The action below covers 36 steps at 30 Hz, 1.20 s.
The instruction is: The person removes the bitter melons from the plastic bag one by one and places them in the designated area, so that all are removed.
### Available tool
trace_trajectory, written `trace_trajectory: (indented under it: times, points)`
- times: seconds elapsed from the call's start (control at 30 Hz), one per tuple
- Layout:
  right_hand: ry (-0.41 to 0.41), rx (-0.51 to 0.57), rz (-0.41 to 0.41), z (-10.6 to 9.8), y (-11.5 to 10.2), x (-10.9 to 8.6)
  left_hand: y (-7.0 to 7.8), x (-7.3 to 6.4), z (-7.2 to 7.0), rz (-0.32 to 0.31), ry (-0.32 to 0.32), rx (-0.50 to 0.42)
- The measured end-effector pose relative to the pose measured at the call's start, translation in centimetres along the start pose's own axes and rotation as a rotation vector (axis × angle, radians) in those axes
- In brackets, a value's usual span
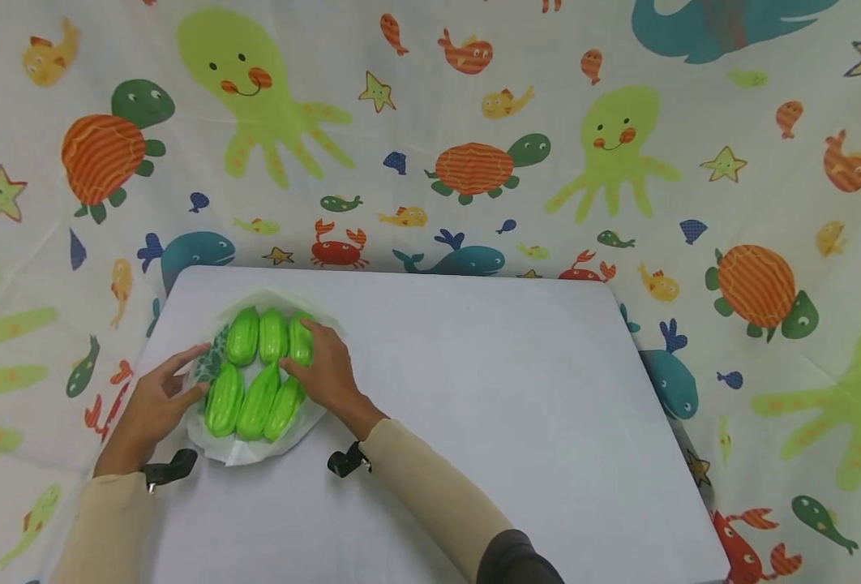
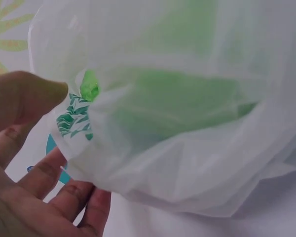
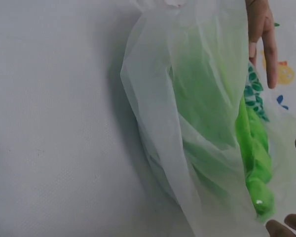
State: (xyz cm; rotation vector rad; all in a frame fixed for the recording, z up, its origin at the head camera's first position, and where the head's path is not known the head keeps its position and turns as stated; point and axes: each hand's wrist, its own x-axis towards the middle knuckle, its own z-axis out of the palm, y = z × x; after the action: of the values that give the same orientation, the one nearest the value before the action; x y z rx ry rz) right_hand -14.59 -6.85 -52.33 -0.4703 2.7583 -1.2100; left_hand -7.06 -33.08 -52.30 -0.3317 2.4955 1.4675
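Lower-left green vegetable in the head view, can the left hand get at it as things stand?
Probably yes: the left hand is close beside that vegetable, and the white bag is open above it, though the bag's edge may need clearing.

Passing room over white table (image 1: pixel 503 405) rightward, plastic bag (image 1: pixel 237 453) ringing green pieces (image 1: pixel 258 403)

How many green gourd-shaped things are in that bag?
6 visible: three green gourd-shaped things in the far row, three more in the near row. Others may be hidden beneath.
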Motion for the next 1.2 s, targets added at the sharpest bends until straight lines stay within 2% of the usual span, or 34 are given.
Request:
trace_trajectory:
  times: [0.2, 0.4, 0.8, 1.2]
  points:
    - [-0.012, 0.012, 0.04, 0.5, 0.2, 0.3, -0.2, -0.2, 0.0, -0.032, -0.024, 0.006]
    - [-0.021, 0.007, 0.064, 1.1, 0.5, 0.6, -0.4, -0.3, -0.1, -0.03, -0.02, 0.012]
    - [-0.016, -0.044, 0.101, 1.5, 0.9, 1.1, 0.2, -0.4, -0.1, -0.057, -0.014, 0.007]
    - [-0.026, -0.064, 0.122, 1.6, 0.9, 1.4, -0.2, -0.7, -0.3, -0.038, -0.014, 0.02]
